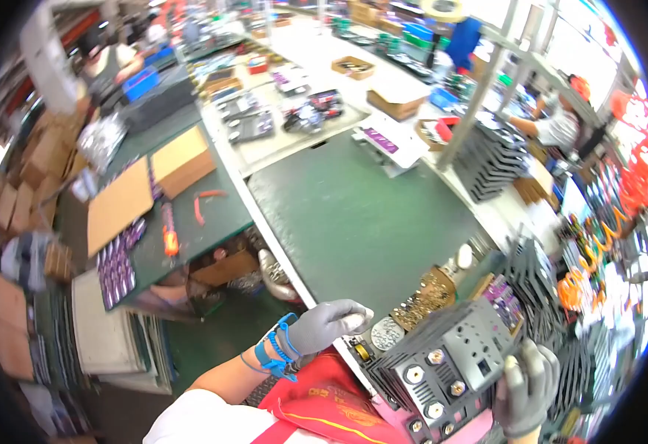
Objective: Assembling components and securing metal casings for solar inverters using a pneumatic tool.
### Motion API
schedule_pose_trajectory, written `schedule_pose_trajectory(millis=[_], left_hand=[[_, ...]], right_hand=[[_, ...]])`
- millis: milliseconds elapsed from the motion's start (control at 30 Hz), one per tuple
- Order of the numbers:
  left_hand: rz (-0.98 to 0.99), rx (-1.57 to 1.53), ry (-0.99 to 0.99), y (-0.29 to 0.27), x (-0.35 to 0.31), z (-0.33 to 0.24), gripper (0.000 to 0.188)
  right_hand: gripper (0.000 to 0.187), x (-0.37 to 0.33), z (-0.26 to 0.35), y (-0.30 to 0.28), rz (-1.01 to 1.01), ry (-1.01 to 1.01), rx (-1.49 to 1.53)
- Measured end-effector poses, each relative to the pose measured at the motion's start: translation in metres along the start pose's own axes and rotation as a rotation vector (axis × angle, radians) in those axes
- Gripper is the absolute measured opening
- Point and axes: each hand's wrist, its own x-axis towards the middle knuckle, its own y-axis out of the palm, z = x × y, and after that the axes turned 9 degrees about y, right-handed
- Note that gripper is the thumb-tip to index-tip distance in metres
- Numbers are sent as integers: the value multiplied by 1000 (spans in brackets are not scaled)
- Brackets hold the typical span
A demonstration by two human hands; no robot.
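While left hand [333, 326] curls (gloved), cupped right hand [527, 388] flanks panel [481, 340].

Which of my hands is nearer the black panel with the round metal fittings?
Right. The right hand is at the right edge of the black panel; contact is unclear. The left hand is apart, off to its left.

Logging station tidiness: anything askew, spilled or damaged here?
No clear damage or spill. The dark sheet-like parts beyond the right hand lean at uneven angles, so that pile looks askew; I can't tell whether that's how they're normally stacked.
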Motion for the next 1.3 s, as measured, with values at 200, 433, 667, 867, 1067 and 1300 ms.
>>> schedule_pose_trajectory(millis=[200,433,667,867,1067,1300], left_hand=[[195,15,-63,-24,111,-64,25],[647,105,78,96,282,-33,28],[97,495,747,228,507,-58,45],[255,356,501,286,595,-99,42],[7,311,736,303,571,-61,38],[128,591,749,237,544,-177,33]], right_hand=[[30,6,48,-44,93,641,-12],[33,-75,161,-74,154,1505,-82],[30,-77,246,-115,129,1816,-231],[27,-77,329,-113,86,2143,-402],[28,-75,322,-109,90,2242,-242],[26,-87,258,-100,42,2133,-260]])
